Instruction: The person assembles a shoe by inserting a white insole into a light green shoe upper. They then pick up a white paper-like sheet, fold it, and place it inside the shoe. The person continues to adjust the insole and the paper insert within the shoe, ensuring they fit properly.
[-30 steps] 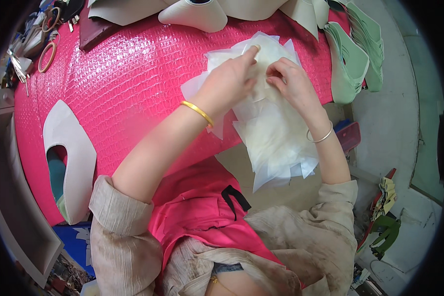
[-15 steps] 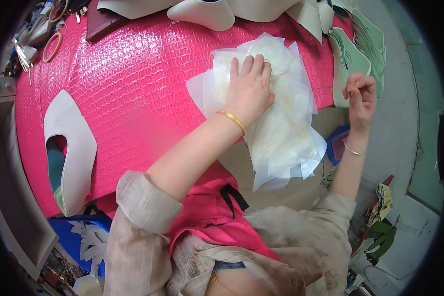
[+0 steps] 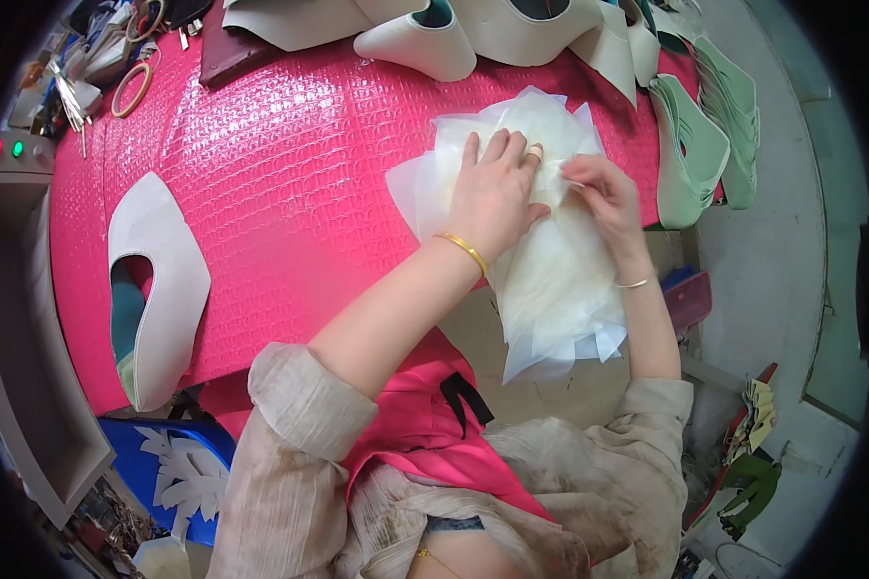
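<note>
A loose stack of thin, translucent white sheets (image 3: 555,299) lies on the pink table, with its near end hanging over the edge. Flat on its upper part rests my left hand (image 3: 497,198), fingers apart, a ring on one finger and a gold bangle on the wrist. My right hand (image 3: 605,198) is over the stack's right side, thumb and fingers pinched together close to my left hand. Whatever is between those fingertips, if anything, is too small to make out.
The pink textured table (image 3: 290,183) bears a white shoe upper (image 3: 176,280) with a teal lining at left. More white uppers (image 3: 425,48) line the back. Pale green uppers (image 3: 690,164) stand at the right edge. Scissors (image 3: 70,101) lie far left; a blue bin (image 3: 212,444) is below.
My right hand has moved left from beside the green uppers onto the stack. My left hand stays flat on the sheets. The view has shifted slightly.
</note>
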### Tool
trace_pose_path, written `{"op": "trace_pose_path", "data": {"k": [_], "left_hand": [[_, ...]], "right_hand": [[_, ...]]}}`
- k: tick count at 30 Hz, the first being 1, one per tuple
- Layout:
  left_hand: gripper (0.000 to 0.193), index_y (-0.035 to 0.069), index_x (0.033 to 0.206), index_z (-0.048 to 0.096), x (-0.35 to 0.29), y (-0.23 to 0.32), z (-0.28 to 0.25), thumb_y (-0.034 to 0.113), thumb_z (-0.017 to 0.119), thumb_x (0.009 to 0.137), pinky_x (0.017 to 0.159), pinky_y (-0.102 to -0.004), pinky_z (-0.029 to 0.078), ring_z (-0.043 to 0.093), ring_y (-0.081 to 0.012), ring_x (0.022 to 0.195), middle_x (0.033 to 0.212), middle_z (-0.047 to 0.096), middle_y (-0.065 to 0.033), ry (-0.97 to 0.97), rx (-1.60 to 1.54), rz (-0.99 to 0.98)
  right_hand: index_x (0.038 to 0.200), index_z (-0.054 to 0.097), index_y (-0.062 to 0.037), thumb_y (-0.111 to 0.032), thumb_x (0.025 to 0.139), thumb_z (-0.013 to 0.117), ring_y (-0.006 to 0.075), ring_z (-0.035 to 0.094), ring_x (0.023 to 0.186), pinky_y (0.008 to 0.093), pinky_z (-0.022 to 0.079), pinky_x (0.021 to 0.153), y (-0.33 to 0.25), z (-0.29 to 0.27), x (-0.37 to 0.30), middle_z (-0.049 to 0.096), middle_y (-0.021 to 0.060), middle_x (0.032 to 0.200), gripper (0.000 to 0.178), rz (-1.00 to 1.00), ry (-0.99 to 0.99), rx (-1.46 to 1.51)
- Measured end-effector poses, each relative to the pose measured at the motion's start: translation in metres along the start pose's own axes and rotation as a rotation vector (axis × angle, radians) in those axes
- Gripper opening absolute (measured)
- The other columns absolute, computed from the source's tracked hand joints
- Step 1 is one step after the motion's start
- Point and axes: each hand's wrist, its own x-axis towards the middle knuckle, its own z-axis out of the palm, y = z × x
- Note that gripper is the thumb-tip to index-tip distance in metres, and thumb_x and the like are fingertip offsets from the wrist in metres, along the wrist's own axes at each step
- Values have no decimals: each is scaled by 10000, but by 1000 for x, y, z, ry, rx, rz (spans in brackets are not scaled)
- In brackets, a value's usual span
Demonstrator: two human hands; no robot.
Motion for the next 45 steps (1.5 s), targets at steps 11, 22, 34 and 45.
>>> {"op": "trace_pose_path", "data": {"k": [11,22,34,45], "left_hand": [[564,41,1131,523,3,24,-1,338,681,679,1016,-518,235,366,-221,1209,1220,438,-90,-28,304,154],[707,66,1261,393,-16,31,18,405,658,700,1050,-513,177,315,-187,1269,1370,348,-45,-266,-57,151],[688,44,1358,276,-52,13,-94,543,339,889,1027,-362,268,404,-226,1205,1300,427,-139,-690,-2034,-224],[129,67,940,400,-178,-2,-194,99,505,874,417,-243,316,470,-57,513,609,509,-21,-112,-1175,-448]], "right_hand": [[831,526,3,64,786,527,176,568,849,285,444,790,-36,-47,-37,601,104,908,75,-50,59,-246],[901,491,-21,-34,802,562,186,545,766,300,479,678,-95,-101,-121,553,109,822,122,-330,509,-109],[696,505,-49,-208,799,604,222,550,656,329,445,614,-127,19,-69,592,151,805,213,-318,-55,787],[1272,371,35,-510,674,666,239,340,1262,357,223,1040,-161,120,-14,361,164,1345,862,-31,-460,293]]}}
